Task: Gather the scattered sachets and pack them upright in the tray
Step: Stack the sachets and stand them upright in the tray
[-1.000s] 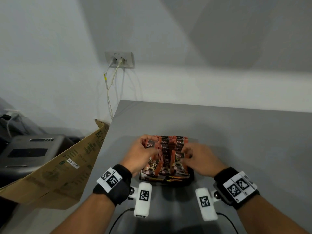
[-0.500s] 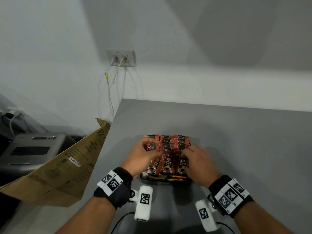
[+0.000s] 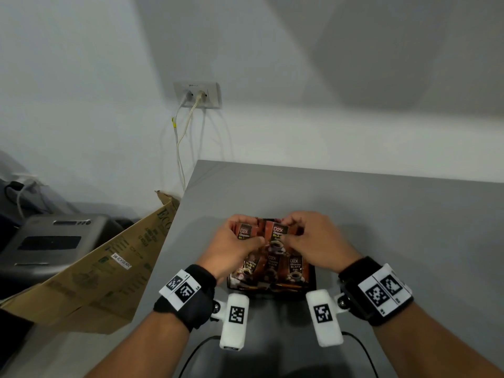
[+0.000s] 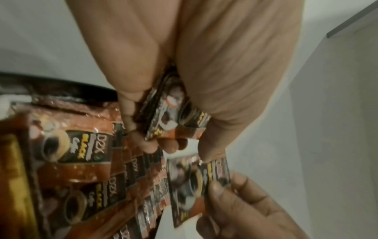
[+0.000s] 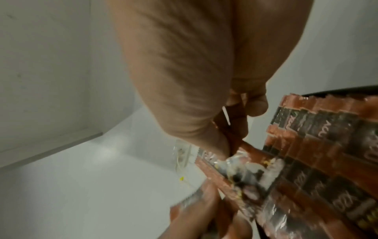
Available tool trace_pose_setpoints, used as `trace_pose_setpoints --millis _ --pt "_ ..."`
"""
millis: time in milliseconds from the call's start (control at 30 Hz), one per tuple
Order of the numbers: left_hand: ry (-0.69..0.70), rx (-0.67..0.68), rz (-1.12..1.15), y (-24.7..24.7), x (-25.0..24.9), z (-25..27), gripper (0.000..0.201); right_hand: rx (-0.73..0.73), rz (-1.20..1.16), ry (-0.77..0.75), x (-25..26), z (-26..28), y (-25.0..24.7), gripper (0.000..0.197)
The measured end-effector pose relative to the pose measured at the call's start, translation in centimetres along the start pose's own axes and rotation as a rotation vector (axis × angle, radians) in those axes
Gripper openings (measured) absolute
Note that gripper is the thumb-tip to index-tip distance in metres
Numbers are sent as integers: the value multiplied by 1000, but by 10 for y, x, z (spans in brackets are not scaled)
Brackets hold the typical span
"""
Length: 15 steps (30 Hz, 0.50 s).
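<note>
A black tray [image 3: 311,279] near the table's front edge holds rows of upright brown-and-black coffee sachets [image 3: 296,267]. Both hands hover over its far half. My left hand [image 3: 245,229] grips a small stack of sachets [image 3: 243,233], with fingers and thumb curled round it [image 4: 169,116]. My right hand [image 3: 289,231] pinches a single sachet [image 3: 278,236] right beside that stack, seen blurred in the left wrist view [image 4: 194,186]. The packed sachets [image 5: 319,155] fill the right of the right wrist view. The tray's far rows are hidden behind the hands.
A grey table [image 3: 381,214] stretches to the right and behind the tray. A cardboard box [image 3: 103,271] leans against the table's left edge. A wall socket [image 3: 197,95] with cables is behind. A grey machine [image 3: 51,241] sits at the far left.
Both hands have risen from the packed rows and moved toward the tray's far side. Each now holds sachets up above the tray.
</note>
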<state>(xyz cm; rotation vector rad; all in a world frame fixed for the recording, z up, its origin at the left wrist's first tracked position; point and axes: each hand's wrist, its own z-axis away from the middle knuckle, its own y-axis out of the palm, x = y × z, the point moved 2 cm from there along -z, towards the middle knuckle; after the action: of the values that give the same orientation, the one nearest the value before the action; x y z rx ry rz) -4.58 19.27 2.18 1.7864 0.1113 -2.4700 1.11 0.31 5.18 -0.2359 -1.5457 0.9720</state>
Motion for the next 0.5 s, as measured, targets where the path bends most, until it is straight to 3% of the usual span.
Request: trace_pose_setpoints --millis 100,267,500 --pt "-41 -79 4 -15 5 -1 32 133 199 79 -12 -5 3 16" --pt "-75 -45 -8 -16 8 1 36 277 305 150 -19 -11 28 24" --pt "-100 -44 -41 -16 12 2 36 296 340 115 -10 -17 46 21"
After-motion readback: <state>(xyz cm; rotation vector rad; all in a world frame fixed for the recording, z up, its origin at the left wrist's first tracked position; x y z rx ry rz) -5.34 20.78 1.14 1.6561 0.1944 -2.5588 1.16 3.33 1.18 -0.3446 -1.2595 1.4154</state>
